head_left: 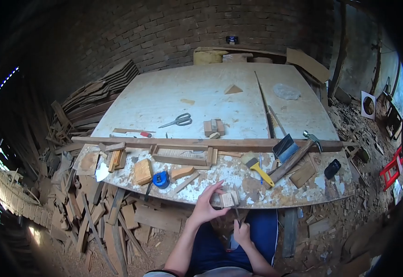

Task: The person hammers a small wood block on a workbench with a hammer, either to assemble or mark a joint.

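At the bench's near edge, my left hand (206, 207) curls around a small pale wooden block (228, 199), thumb below it and fingers above. My right hand (242, 232) is closed in a fist on a thin, dark-bladed tool (237, 213) pointing up at the block's lower side; its exact kind is too small to tell. Left of the block lie a wood strip (186, 183), a shaped wooden piece (182, 172) and a blue tape measure (161, 179). On the right is a brush with a yellow handle (259, 171).
A long wooden rail (238, 144) crosses the worktable (164, 101). Around it lie scissors (177, 120), a wooden box (183, 154), a hammer (298, 157) and a dark object (332, 169). Scrap wood (104, 217) covers the floor at left. A red frame (391, 171) stands at right.
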The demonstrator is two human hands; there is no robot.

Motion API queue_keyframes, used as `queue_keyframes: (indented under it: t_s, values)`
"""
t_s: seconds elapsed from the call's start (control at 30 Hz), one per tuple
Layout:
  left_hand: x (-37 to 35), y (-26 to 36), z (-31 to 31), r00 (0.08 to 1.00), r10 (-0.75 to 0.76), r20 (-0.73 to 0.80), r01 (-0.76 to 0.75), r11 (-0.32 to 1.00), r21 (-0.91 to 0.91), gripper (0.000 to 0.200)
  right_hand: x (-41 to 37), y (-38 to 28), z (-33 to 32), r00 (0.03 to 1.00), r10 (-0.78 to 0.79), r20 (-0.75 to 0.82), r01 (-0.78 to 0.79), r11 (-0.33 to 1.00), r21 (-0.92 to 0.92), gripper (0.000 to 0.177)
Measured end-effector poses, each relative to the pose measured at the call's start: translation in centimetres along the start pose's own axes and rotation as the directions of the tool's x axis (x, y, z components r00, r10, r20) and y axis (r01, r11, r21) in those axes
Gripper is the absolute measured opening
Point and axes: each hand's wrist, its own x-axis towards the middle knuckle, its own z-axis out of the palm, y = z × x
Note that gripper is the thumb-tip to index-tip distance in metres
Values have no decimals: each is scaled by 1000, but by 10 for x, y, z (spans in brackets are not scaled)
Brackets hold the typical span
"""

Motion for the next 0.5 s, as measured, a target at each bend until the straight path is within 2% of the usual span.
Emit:
queue_keyframes:
  t_s: [0.03, 0.13, 0.17, 0.2, 0.27, 0.37, 0.5]
  values:
    - [0, 1, 1, 1000, 14, -6, -14, 1000, -9, 104, -10, 20, 14, 994, -34, -105, 32, 999, -26, 33]
    - [-1, 2, 0, 1000, -3, 1, 3, 1000, -16, 104, 4, -22, -4, 998, -33, -55, 29, 997, -68, 32]
    - [-2, 4, 0, 1000, -20, 8, 20, 1000, -12, 104, 16, -42, -12, 1000, -8, 11, 8, 1000, 1, 34]
    - [1, 5, -1, 1000, -24, 13, 24, 1000, -5, 104, 22, -63, -18, 1000, -3, -6, 3, 999, 32, 36]
    - [2, 2, 1, 1000, 20, -15, -20, 999, -27, 101, 7, -17, -2, 999, -29, -27, 27, 998, -62, 30]
    - [0, 5, 2, 999, 22, -24, -22, 1000, -1, 101, -12, 4, 5, 998, 30, -56, -31, 999, -19, 36]
    - [1, 1, 2, 999, 25, -26, -25, 1000, 15, 101, 26, -71, -25, 1000, 20, 18, -21, 1000, 19, 35]
